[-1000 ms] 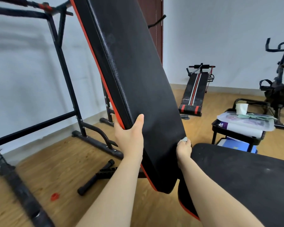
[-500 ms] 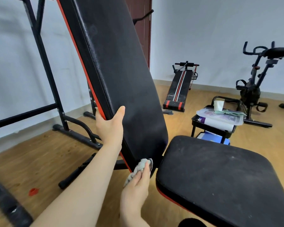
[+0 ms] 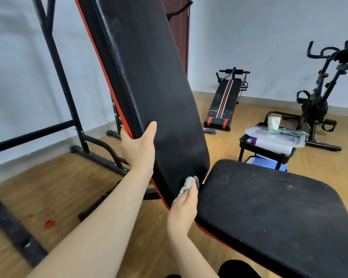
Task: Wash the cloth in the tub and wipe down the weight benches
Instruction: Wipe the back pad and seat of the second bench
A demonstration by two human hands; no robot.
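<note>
The weight bench's black backrest pad (image 3: 149,81) with red trim stands steeply tilted in front of me. My left hand (image 3: 138,146) grips its left edge, thumb on the front face. My right hand (image 3: 184,205) holds a small whitish cloth (image 3: 186,186) against the pad's bottom end, beside the gap to the seat. The black seat pad (image 3: 269,213) lies to the right, with pale dusty marks on it. No tub is in view.
A black rack frame (image 3: 76,125) stands at left over the wooden floor, with a red scrap (image 3: 49,223) lying near it. A sit-up bench (image 3: 223,103) and an exercise bike (image 3: 317,97) stand by the far wall. A small black trolley (image 3: 269,145) carries a tray and a cup.
My right hand brought the cloth down from the pad's right edge to its bottom end and now holds it there. The view has drifted slightly; my left hand keeps its grip.
</note>
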